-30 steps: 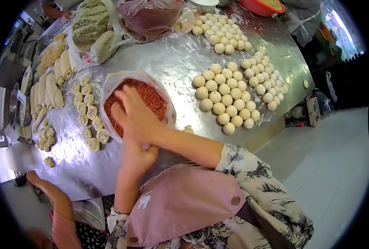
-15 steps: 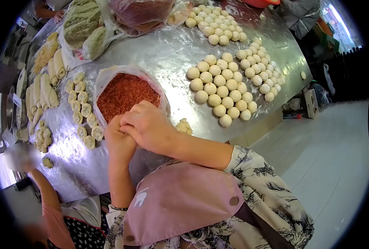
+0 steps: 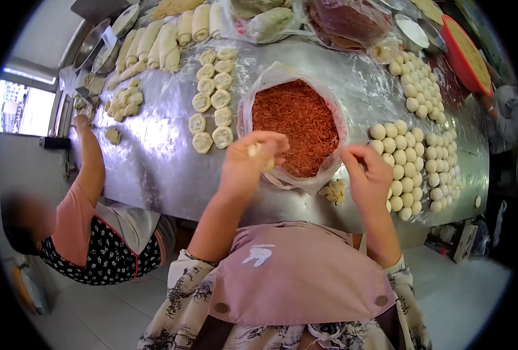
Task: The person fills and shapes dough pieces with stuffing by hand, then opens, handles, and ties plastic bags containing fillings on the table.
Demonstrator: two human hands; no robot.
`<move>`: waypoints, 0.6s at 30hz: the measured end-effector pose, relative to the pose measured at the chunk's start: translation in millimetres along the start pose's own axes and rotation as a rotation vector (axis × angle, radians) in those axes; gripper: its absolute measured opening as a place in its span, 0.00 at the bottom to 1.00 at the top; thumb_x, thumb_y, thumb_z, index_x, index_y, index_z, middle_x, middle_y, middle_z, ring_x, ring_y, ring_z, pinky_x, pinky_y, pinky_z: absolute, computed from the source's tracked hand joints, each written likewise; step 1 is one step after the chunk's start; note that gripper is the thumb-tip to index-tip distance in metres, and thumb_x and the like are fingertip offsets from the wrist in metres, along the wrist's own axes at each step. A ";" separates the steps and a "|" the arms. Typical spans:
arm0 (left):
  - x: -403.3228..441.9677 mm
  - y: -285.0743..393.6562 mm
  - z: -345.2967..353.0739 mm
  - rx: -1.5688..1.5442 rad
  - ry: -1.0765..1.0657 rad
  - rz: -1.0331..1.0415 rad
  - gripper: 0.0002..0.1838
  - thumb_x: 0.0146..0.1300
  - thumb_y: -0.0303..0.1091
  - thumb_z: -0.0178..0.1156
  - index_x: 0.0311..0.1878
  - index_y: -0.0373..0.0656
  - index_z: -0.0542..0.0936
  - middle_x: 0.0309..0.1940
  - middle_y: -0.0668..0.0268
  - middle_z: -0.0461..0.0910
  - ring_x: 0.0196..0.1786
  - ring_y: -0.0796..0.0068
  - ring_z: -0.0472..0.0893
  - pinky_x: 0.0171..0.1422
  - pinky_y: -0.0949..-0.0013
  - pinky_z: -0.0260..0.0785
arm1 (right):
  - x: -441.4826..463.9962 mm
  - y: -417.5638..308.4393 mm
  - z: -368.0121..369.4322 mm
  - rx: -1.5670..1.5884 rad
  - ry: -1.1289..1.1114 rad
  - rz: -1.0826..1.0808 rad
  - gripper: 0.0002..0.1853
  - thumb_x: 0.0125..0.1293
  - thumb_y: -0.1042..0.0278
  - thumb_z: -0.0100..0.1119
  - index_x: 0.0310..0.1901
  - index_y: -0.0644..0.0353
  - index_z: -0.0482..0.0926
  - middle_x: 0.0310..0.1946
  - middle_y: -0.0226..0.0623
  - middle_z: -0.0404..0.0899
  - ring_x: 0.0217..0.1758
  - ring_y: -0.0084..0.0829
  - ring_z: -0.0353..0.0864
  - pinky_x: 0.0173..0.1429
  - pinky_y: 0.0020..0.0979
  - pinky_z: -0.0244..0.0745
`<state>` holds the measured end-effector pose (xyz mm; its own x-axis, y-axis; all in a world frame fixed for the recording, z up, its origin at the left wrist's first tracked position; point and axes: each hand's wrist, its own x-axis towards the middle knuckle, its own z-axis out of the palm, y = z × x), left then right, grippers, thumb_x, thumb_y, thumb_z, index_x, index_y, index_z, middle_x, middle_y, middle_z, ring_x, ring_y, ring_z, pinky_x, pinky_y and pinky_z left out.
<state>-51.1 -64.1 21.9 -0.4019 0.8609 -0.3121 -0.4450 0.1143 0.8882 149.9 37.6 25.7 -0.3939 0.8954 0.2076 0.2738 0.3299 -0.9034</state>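
Observation:
My left hand (image 3: 248, 162) is closed around a pale dough ball (image 3: 256, 150), which shows only in part between the fingers. It is at the left rim of a plastic bag (image 3: 248, 111) filled with reddish-brown shredded filling (image 3: 297, 125). On the bag's right side, my right hand (image 3: 371, 169) has its fingers curled and the thumb near the forefinger; anything pinched there is too small to make out. A lump of dough scrap (image 3: 333, 191) lies between the hands, below the bag. Round dough balls (image 3: 407, 169) sit in rows just beyond my right hand.
Left of the bag are two columns of coiled dough pieces (image 3: 213, 99), dough rolls (image 3: 168, 46) and small dough lumps (image 3: 125, 100). Bagged fillings (image 3: 267, 23) and a red basin (image 3: 467, 55) stand at the back. A co-worker's arm (image 3: 90, 154) reaches over the table's left end.
My hands were together over the filling and are now apart, one at each side of the bag. The view has swung left, showing more of the co-worker and the table's left end.

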 end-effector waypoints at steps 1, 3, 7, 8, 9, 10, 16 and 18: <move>2.9 0.0 -8.2 -0.018 0.023 0.033 0.15 0.70 0.44 0.55 0.37 0.40 0.78 0.36 0.60 0.80 0.47 0.64 0.81 0.43 0.64 0.77 | -9.8 9.2 -4.2 -0.091 0.001 -0.054 0.03 0.58 0.77 0.65 0.35 0.64 0.82 0.30 0.36 0.83 0.31 0.25 0.80 0.37 0.24 0.74; 7.9 -6.3 -26.3 -0.247 -0.146 0.145 0.23 0.70 0.53 0.49 0.31 0.42 0.75 0.30 0.63 0.76 0.41 0.65 0.80 0.38 0.64 0.75 | -34.0 30.4 -8.0 -0.236 -0.009 -0.151 0.05 0.57 0.77 0.65 0.35 0.63 0.81 0.30 0.37 0.82 0.31 0.30 0.80 0.36 0.27 0.74; 11.8 -6.8 -21.7 -0.451 -0.154 0.036 0.32 0.69 0.65 0.38 0.18 0.49 0.63 0.21 0.69 0.67 0.29 0.68 0.75 0.29 0.65 0.69 | -75.8 74.6 4.3 -0.529 -0.070 -0.366 0.09 0.53 0.78 0.67 0.36 0.59 0.81 0.33 0.36 0.81 0.36 0.37 0.80 0.41 0.33 0.75; 13.1 -7.8 -19.0 -0.534 -0.162 -0.024 0.32 0.69 0.65 0.38 0.17 0.49 0.62 0.21 0.70 0.66 0.29 0.69 0.74 0.28 0.66 0.69 | -81.8 84.1 10.2 -0.612 -0.094 -0.440 0.10 0.52 0.77 0.67 0.37 0.59 0.81 0.34 0.36 0.81 0.38 0.38 0.79 0.42 0.35 0.75; 14.6 -8.2 -11.2 -0.502 -0.095 -0.048 0.33 0.69 0.65 0.38 0.15 0.51 0.58 0.19 0.71 0.64 0.26 0.70 0.73 0.26 0.67 0.67 | -89.6 93.1 16.8 -0.553 -0.049 -0.407 0.10 0.52 0.75 0.67 0.37 0.58 0.81 0.37 0.34 0.82 0.41 0.38 0.79 0.47 0.37 0.74; 14.7 -4.7 -4.7 -0.483 -0.073 -0.056 0.33 0.70 0.65 0.38 0.15 0.51 0.58 0.18 0.71 0.64 0.26 0.70 0.73 0.26 0.67 0.66 | -88.6 92.4 18.9 -0.573 -0.059 -0.399 0.10 0.52 0.75 0.67 0.37 0.57 0.81 0.37 0.34 0.82 0.41 0.38 0.79 0.47 0.37 0.74; 11.1 8.7 0.0 -0.528 0.000 -0.044 0.31 0.72 0.61 0.41 0.16 0.50 0.59 0.18 0.68 0.64 0.23 0.67 0.72 0.26 0.63 0.67 | -73.4 64.8 -8.5 -0.304 -0.284 -0.070 0.04 0.61 0.75 0.60 0.38 0.60 0.82 0.39 0.37 0.82 0.44 0.42 0.80 0.49 0.35 0.75; 11.0 12.2 -3.3 -0.539 0.028 -0.020 0.31 0.72 0.60 0.40 0.16 0.50 0.60 0.18 0.68 0.64 0.28 0.67 0.74 0.31 0.63 0.69 | -60.1 39.9 -18.5 -0.270 -0.114 -0.060 0.05 0.64 0.77 0.56 0.38 0.62 0.82 0.38 0.40 0.82 0.43 0.36 0.80 0.48 0.31 0.75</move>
<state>-63.7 -54.8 28.2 -0.4073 0.8466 -0.3426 -0.7973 -0.1467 0.5855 200.7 2.5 -15.9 -0.5080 0.8377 0.2003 0.4643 0.4623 -0.7555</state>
